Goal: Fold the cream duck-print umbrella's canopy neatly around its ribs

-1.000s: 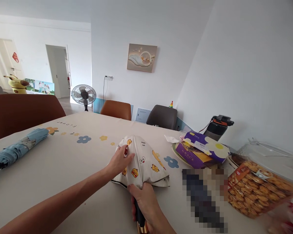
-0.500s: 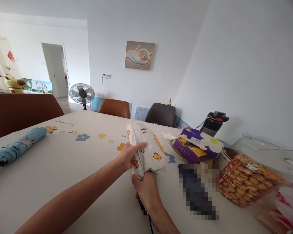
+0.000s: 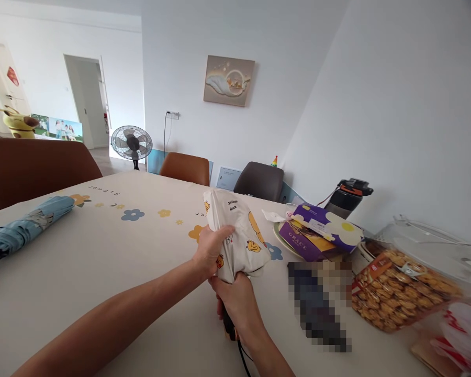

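Observation:
A white folding umbrella [image 3: 241, 230] printed with yellow ducks is held above the table in front of me, its cloth gathered loosely. My left hand [image 3: 212, 248] grips the cloth on its left side, thumb lying across the front. Lower down, my right hand [image 3: 233, 298] is closed round the base of the umbrella, where the cloth meets the black handle. The handle's end and a black cord hang out below that hand. Some of the fingers of both hands are hidden behind the umbrella. A closed light-blue umbrella [image 3: 35, 222] lies on the table at the left.
The cream tablecloth [image 3: 141, 256] has printed flowers. On the right are a purple tissue box [image 3: 325, 225], a black bottle [image 3: 347, 198], a clear tub of cookies [image 3: 404, 288], a red-and-white plastic bag [image 3: 465, 335] and a blurred-out dark item [image 3: 317, 309]. Chairs [image 3: 185, 168] stand along the far side.
The view has tilted slightly, shifting the room upward in the picture. Both hands keep their holds on the duck-print umbrella, which has barely moved.

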Demonstrator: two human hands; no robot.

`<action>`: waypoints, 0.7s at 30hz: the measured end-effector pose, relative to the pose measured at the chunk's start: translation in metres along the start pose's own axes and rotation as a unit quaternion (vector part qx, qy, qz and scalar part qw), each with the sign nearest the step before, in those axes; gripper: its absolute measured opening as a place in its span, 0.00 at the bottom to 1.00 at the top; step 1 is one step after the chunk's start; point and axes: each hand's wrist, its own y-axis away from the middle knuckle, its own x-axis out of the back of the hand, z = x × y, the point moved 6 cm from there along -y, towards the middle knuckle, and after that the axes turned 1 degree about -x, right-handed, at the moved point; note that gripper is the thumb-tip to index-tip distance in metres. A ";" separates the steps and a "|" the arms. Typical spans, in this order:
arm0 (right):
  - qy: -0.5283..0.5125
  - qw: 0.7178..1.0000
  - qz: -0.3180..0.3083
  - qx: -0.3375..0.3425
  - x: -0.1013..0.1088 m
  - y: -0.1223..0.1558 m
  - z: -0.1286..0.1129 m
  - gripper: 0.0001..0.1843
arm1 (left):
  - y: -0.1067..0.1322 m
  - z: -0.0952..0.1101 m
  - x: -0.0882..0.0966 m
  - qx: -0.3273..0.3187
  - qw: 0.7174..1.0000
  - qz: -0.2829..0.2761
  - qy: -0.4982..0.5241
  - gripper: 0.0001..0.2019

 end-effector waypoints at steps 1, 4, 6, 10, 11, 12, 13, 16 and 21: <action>-0.015 1.000 -0.018 -0.011 -0.002 0.002 -0.001 0.09 | 0.001 0.001 -0.001 -0.005 1.000 -0.006 -0.002 0.15; -0.099 0.994 -0.049 0.009 -0.004 0.009 -0.009 0.11 | 0.002 0.004 0.000 -0.010 1.000 -0.011 -0.014 0.14; -0.173 0.982 -0.068 0.039 -0.006 0.014 -0.013 0.15 | 0.002 0.003 0.002 -0.001 1.000 -0.006 -0.022 0.14; -0.203 0.973 -0.114 -0.003 -0.014 0.013 0.000 0.07 | 0.001 -0.005 0.004 0.063 0.997 -0.026 -0.036 0.14; -0.202 0.972 -0.120 -0.016 -0.016 0.011 0.004 0.06 | 0.000 -0.009 0.004 0.086 0.994 -0.043 -0.043 0.15; -0.209 0.969 -0.129 -0.029 -0.018 0.009 0.008 0.07 | -0.002 -0.012 0.005 0.105 0.991 -0.062 -0.056 0.16; -0.225 0.963 -0.139 -0.043 -0.020 0.008 0.011 0.08 | -0.005 -0.013 0.007 0.114 0.987 -0.075 -0.081 0.19; -0.285 0.938 -0.173 -0.092 -0.029 0.007 0.019 0.10 | -0.022 0.003 0.030 0.028 0.967 0.010 -0.254 0.29; -0.262 0.932 -0.202 -0.150 -0.046 0.014 0.030 0.12 | -0.030 0.047 0.021 -0.242 0.845 0.031 -0.477 0.27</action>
